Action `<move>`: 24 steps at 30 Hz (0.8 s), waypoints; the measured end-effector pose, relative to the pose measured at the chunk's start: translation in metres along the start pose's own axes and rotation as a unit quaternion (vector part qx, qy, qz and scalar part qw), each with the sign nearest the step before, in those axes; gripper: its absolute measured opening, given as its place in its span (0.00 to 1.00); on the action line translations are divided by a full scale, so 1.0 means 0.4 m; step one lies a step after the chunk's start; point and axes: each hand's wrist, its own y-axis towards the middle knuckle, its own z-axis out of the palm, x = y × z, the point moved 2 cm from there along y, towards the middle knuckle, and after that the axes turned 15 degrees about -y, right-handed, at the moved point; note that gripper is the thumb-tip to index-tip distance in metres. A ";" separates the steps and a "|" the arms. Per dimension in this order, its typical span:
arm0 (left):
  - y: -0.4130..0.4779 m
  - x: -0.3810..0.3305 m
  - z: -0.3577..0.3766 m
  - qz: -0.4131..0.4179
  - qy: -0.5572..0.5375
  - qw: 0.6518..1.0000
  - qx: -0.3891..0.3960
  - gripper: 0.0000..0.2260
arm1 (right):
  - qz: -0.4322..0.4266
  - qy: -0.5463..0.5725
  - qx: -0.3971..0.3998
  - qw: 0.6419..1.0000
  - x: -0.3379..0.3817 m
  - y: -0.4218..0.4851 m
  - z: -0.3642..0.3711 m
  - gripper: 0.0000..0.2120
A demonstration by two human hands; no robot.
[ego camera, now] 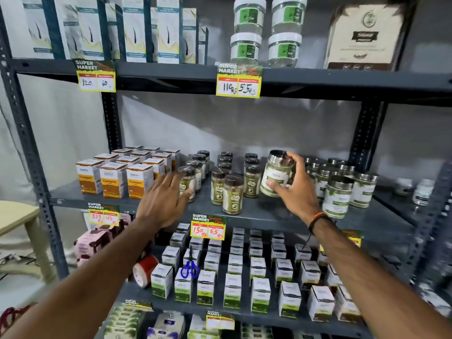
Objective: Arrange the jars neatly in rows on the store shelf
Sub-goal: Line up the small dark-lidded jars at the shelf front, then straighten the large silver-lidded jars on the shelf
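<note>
On the middle shelf (259, 212), my right hand (294, 185) grips a wide steel-lidded jar (277, 173) of green powder, tilted and lifted just above the shelf. More steel-lidded jars (338, 195) stand in a cluster to its right. Small dark-capped jars (232, 192) of green powder stand in rough rows at the shelf's middle. My left hand (162, 200) is spread flat, fingers apart, right in front of the leftmost small jar (187, 183); it holds nothing.
Orange turmeric boxes (113, 178) fill the shelf's left part. The shelf above holds white cartons and clear gel jars (265, 30). Below are several white-green boxes (233, 281), blue scissors (190, 270) and a red tape roll (144, 270). Price tags hang on shelf edges.
</note>
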 end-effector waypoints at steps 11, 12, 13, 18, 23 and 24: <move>0.108 -0.514 0.162 0.204 -0.001 0.978 0.037 0.29 | 0.061 -0.035 -0.111 0.991 -0.191 -0.025 -0.428 0.39; 0.106 -0.531 0.197 0.179 -0.012 0.982 0.059 0.30 | 0.069 -0.049 -0.118 0.989 -0.221 -0.036 -0.451 0.39; 0.102 -0.536 0.231 0.152 -0.022 0.985 0.082 0.31 | 0.077 -0.059 -0.118 0.988 -0.250 -0.046 -0.464 0.39; 0.072 -0.513 0.385 0.041 -0.053 0.978 0.199 0.41 | 0.138 -0.061 -0.040 0.988 -0.409 -0.081 -0.468 0.41; 0.079 -0.481 0.452 0.027 -0.024 0.974 0.225 0.39 | 0.162 -0.083 0.015 0.983 -0.494 -0.100 -0.393 0.42; 0.084 -0.478 0.455 0.029 -0.019 0.972 0.232 0.39 | 0.164 -0.085 0.021 0.983 -0.502 -0.098 -0.379 0.43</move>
